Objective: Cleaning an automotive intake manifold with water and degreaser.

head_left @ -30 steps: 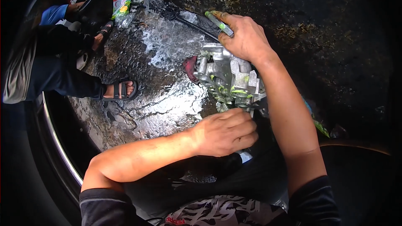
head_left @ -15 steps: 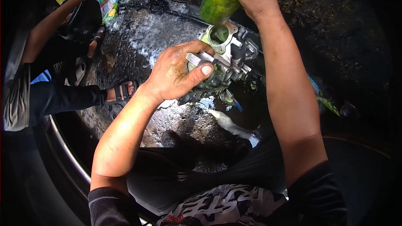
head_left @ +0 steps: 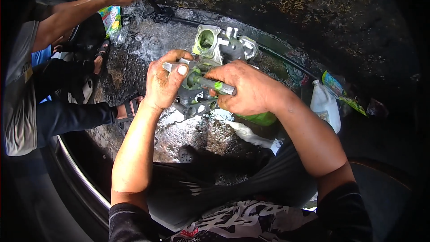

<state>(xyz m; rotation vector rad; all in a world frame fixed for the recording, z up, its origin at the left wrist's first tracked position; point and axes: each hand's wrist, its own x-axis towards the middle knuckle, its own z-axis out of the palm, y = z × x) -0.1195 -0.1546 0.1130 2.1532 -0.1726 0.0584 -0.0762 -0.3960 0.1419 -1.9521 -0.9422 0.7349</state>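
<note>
A silvery cast engine part (head_left: 219, 49) with a round, green-stained bore stands on the wet ground ahead of me. My left hand (head_left: 165, 78) is closed on a metal lug at its near left side, thumb on top. My right hand (head_left: 248, 85) grips a grey-handled tool that looks like a brush (head_left: 219, 86). Its tip meets a smaller green-wet opening in the casting, so the working end is hidden. Below my right wrist, a green bottle (head_left: 262, 118) is partly covered by the hand.
A white plastic jug (head_left: 324, 105) and a green packet (head_left: 342, 92) stand at the right. A dark hose (head_left: 286, 60) runs behind the casting. Another person's arm (head_left: 85, 11) and sandalled foot (head_left: 130, 108) are at the left, near a colourful packet (head_left: 110, 20).
My right hand has come down from the far side, let go of the green bottle and taken the brush-like tool. The bottle is now near my right wrist. My left hand still holds the casting.
</note>
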